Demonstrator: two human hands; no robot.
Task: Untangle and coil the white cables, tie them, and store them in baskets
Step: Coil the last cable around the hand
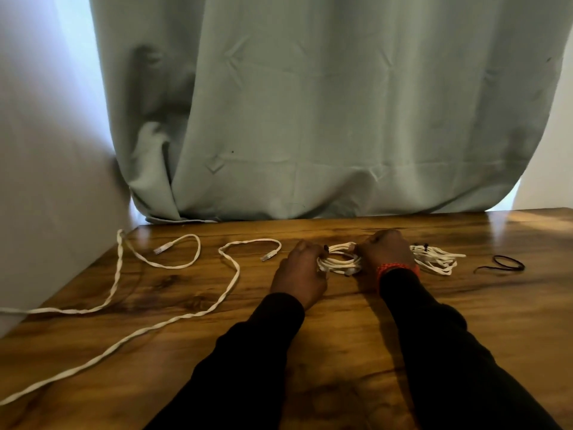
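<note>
A small coil of white cable (339, 261) is held on the wooden tabletop (341, 336) between two hands. The left end of the coil is gripped by the left hand (302, 270), with its fingers (313, 248) curled around the loops. The right end is gripped by the right hand (386, 251), and its fingers are bent over the cable too. A small black tie (326, 247) is seen at the top of the coil, by the left hand. An orange band (395, 270) is worn on the right wrist, and both arms are covered by black sleeves (449, 352).

Just to the right of the right hand, a second bundle of white cable (435, 259) is lying on the tabletop. Farther right, a black loop tie (505, 262) is lying alone.

On the left side, two long twisted white cables (173, 319) are spread across the tabletop, with their plug ends (266, 256) lying loose. A grey-green curtain (310, 103) is hung behind the tabletop.
</note>
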